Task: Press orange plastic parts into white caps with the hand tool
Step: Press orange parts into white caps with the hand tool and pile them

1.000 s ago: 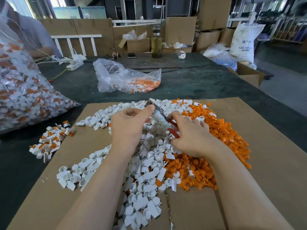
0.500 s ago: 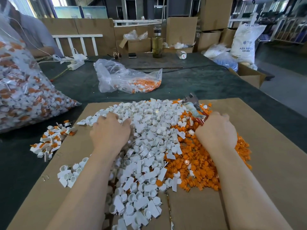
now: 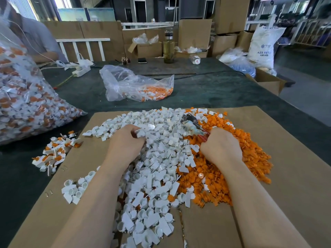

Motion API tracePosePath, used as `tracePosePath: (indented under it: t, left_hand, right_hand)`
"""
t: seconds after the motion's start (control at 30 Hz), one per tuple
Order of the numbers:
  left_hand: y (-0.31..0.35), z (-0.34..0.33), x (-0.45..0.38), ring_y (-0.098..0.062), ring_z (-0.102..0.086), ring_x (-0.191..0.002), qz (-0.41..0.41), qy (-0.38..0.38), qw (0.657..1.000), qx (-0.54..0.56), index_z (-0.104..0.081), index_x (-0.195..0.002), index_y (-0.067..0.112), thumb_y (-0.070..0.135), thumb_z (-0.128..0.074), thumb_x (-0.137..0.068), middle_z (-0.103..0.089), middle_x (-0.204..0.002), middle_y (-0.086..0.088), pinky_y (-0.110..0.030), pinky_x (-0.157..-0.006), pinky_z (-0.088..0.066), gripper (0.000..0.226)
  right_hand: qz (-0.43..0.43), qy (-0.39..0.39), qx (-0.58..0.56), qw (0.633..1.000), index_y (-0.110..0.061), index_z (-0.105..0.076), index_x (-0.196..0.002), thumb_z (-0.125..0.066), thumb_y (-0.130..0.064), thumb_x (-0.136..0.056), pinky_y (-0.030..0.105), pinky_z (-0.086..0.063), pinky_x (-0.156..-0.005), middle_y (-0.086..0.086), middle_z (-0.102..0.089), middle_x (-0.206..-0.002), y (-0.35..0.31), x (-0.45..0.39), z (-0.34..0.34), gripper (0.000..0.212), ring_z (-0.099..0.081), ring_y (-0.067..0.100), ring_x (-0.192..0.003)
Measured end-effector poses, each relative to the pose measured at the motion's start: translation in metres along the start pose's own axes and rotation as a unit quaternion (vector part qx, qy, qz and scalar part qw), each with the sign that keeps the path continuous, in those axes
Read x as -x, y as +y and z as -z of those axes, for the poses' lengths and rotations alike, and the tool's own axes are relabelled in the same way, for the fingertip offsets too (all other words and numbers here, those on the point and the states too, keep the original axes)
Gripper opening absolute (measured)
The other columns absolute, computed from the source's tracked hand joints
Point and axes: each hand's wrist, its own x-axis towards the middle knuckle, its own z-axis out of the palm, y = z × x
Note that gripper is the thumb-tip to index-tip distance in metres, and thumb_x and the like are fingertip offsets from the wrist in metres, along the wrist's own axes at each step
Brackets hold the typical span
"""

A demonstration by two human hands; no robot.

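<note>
Warehouse bench under dark green cloth (image 3: 206, 90), flat cardboard sheet (image 3: 295, 176) across its near side. Bare cardboard along the sheet's right and near-left edges. Heaped mid-sheet: white caps (image 3: 157, 158) left, orange parts (image 3: 250, 158) right, mingling where they meet. Left hand (image 3: 125, 145) pinching one white cap at the heap's far-left side. Right hand (image 3: 222, 149) wrapped round red-handled hand tool (image 3: 192, 124), tip toward the sheet's far edge. Fingers of both buried, hard to make out.
</note>
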Motion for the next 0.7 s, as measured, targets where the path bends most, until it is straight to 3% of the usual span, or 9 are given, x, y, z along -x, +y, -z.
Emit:
tracePosePath:
  t: [0.1, 0.17, 0.33, 0.4, 0.5, 0.7]
  left_hand:
    - [0.002, 0.000, 0.002, 0.003, -0.052, -0.070, -0.015, 0.015, 0.999, 0.034, -0.068, -0.110, 0.026, 0.027, -0.066, -0.091, -0.057, -0.080, 0.021, -0.018, -0.057, -0.034, 0.019]
    - [0.003, 0.000, 0.002, 0.002, -0.052, -0.071, -0.022, 0.019, 0.999, 0.041, -0.068, -0.118, 0.022, 0.033, -0.066, -0.091, -0.058, -0.085, 0.016, -0.021, -0.062, -0.035, 0.029]
    - [0.006, -0.001, 0.004, -0.014, -0.062, -0.092, -0.034, 0.002, 0.998, 0.054, -0.069, -0.120, 0.025, 0.031, -0.069, -0.091, -0.064, -0.097, 0.012, -0.029, -0.081, -0.046, 0.030]
    - [0.007, -0.001, 0.005, -0.007, -0.062, -0.084, -0.037, -0.001, 0.997, 0.067, -0.071, -0.116, 0.026, 0.028, -0.073, -0.088, -0.066, -0.094, 0.015, -0.023, -0.075, -0.046, 0.028]
    - [0.008, -0.001, 0.006, -0.001, -0.060, -0.060, -0.039, -0.016, 0.995, 0.085, -0.072, -0.105, 0.030, 0.026, -0.077, -0.085, -0.067, -0.085, 0.017, -0.013, -0.055, -0.041, 0.021]
    - [0.012, 0.001, 0.009, 0.002, -0.060, -0.074, -0.040, -0.006, 0.994, 0.100, -0.064, -0.087, 0.036, 0.037, -0.080, -0.080, -0.066, -0.083, 0.019, -0.013, -0.059, -0.037, 0.017]
  right_hand:
    - [0.021, -0.001, 0.000, 1.000, -0.021, -0.041, -0.070, -0.063, -0.020, -0.086, 0.023, -0.031, -0.044, -0.002, -0.051, -0.071, -0.002, 0.000, -0.001, 0.027, -0.048, 0.012, -0.059]
    - [0.034, 0.002, 0.002, 0.999, -0.021, -0.042, -0.071, -0.061, -0.022, -0.089, 0.023, -0.031, -0.044, -0.003, -0.051, -0.072, -0.001, -0.002, -0.002, 0.026, -0.048, 0.010, -0.059]
    - [0.054, 0.010, 0.033, 0.998, -0.021, -0.050, -0.091, -0.061, -0.032, -0.090, 0.025, -0.036, -0.048, -0.006, -0.049, -0.075, -0.001, -0.001, -0.003, 0.016, -0.049, 0.012, -0.063]
    - [0.056, 0.008, 0.036, 0.998, -0.023, -0.047, -0.091, -0.061, -0.034, -0.090, 0.025, -0.035, -0.047, -0.007, -0.049, -0.075, -0.001, -0.001, -0.003, 0.018, -0.047, 0.010, -0.062]
    - [0.057, 0.016, 0.044, 0.997, -0.024, -0.046, -0.092, -0.061, -0.035, -0.090, 0.025, -0.034, -0.047, -0.007, -0.050, -0.076, -0.001, -0.002, -0.005, 0.019, -0.047, 0.010, -0.063]
    - [0.065, 0.033, 0.036, 0.997, -0.023, -0.050, -0.095, -0.059, -0.035, -0.091, 0.024, -0.035, -0.046, -0.007, -0.052, -0.075, 0.000, -0.002, -0.006, 0.016, -0.048, 0.009, -0.060]
